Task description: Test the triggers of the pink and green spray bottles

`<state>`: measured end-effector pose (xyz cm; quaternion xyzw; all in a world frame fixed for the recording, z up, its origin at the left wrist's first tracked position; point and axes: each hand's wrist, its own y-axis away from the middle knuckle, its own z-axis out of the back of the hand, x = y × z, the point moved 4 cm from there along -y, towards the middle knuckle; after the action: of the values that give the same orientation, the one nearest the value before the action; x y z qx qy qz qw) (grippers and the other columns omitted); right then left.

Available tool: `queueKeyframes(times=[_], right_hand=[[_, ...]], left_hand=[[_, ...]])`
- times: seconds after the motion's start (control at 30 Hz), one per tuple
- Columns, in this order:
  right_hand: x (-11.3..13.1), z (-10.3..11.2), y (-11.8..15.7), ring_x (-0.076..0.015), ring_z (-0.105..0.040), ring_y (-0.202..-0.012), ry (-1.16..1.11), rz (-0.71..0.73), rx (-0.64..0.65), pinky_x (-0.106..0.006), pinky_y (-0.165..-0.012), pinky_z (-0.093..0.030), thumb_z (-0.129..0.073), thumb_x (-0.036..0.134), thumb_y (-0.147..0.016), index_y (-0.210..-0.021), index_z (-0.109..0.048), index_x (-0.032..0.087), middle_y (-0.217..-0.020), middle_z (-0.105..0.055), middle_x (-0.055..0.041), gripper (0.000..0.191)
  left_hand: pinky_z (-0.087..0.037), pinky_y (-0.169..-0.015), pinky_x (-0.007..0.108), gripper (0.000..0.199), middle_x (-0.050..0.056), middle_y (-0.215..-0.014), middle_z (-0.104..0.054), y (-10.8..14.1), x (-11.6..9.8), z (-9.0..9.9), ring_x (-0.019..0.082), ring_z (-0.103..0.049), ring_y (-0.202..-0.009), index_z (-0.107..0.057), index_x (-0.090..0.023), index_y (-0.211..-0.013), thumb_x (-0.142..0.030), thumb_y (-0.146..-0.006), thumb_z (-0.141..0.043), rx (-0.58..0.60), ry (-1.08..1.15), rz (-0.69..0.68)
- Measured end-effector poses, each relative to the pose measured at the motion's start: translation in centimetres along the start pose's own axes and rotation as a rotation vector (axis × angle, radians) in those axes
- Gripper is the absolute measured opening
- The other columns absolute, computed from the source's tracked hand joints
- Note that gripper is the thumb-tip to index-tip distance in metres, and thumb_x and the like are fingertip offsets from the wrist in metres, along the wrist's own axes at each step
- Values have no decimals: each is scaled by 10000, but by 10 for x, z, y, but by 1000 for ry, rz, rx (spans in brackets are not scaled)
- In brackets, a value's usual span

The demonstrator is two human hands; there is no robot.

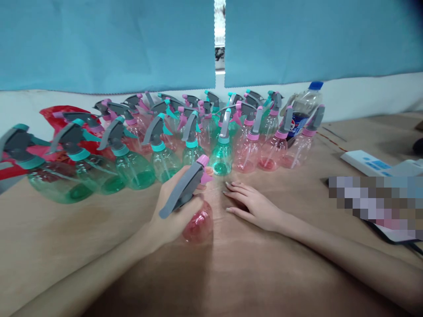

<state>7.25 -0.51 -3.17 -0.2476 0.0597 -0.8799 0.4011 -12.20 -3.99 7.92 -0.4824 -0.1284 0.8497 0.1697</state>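
Observation:
My left hand is wrapped round the neck of a pink spray bottle with a grey and pink trigger head. The bottle leans a little, its base near the tabletop; whether it touches I cannot tell. To its right my right hand rests on the table, palm down, fingers spread and holding nothing. Just beyond both hands stands a green spray bottle with a teal collar. Beside it are a pink spray bottle and another green spray bottle, part of a crowd of several rows.
A large soda bottle with a blue cap stands behind the right end of the rows. Red plastic lies behind the left end. At right are a white power strip and a blurred-out flat device. A blue cloth hangs behind.

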Motion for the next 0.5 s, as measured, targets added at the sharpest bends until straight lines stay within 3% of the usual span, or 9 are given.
queueKeyframes(times=[0.13,0.3,0.5], right_hand=[[0,1,0,-288,-423,-1359,-15,-5,-5,-501,-1115,-361,-494,470,-947,-1315,-570,170,-1421,-519,-141,481],[1,1,0,-290,-429,-1354,-15,7,-7,-511,-1107,-369,-486,473,-950,-1318,-566,182,-1405,-536,-137,476],[1,1,-1,-285,-436,-1350,-4,8,1,-501,-1108,-369,-471,476,-956,-1320,-563,171,-1397,-541,-146,483]], left_hand=[[-546,-823,298,379,45,-1022,-665,3,1,-2,189,-670,-908,-565,-181,-1075,-111,-705,-528,34,102,95],[-536,-858,325,519,62,-1137,-663,2,0,-3,186,-669,-898,-542,-192,-1220,-76,-715,-523,67,123,77],[-517,-829,299,467,34,-970,-681,2,2,-2,181,-655,-864,-557,-182,-1200,-81,-746,-520,94,78,76]])
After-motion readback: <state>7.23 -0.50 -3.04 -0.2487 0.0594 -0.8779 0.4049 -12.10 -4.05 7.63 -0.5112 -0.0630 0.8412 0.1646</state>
